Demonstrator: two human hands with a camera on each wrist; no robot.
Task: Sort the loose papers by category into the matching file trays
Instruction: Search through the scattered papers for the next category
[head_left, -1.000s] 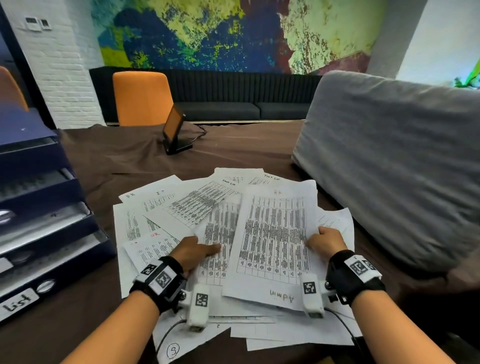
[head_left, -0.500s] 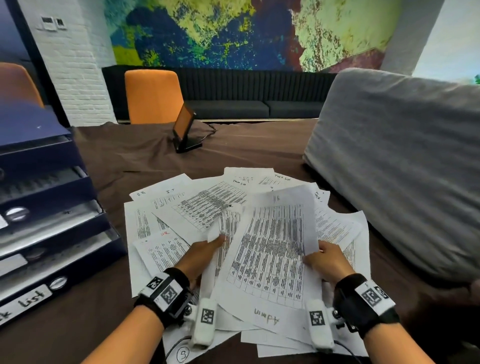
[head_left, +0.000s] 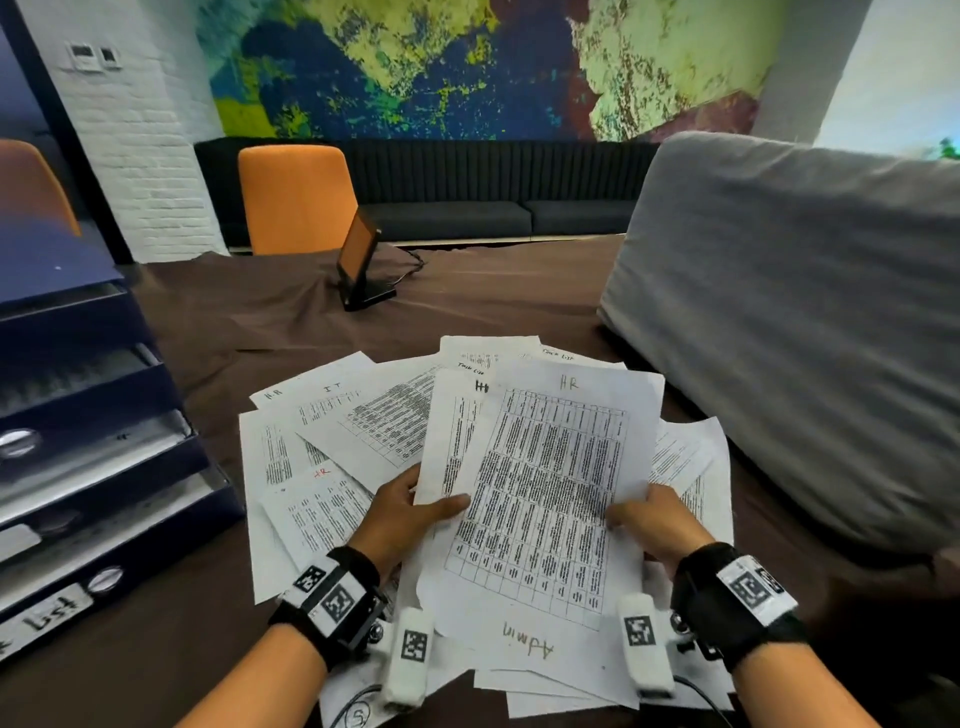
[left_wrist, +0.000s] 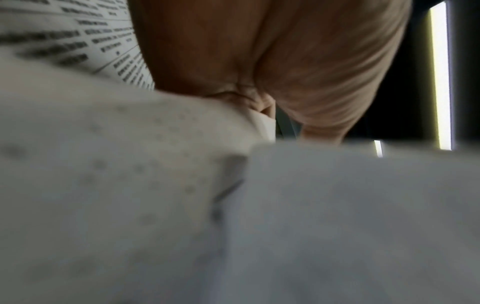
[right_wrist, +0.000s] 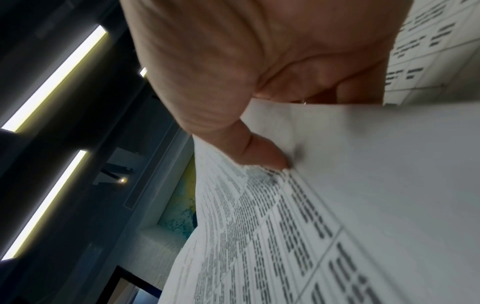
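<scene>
Two sheets lifted: left hand (head_left: 400, 512) pinches rear sheet (head_left: 451, 431), right hand (head_left: 652, 522) pinches HR sheet (head_left: 550, 499). Read headings, match file trays (head_left: 104, 467).

The print on the papers (head_left: 545, 483) is too small to read. The trays (head_left: 93, 467) run off the left edge. The left wrist view shows mostly blurry paper, hiding the fingers.
</scene>
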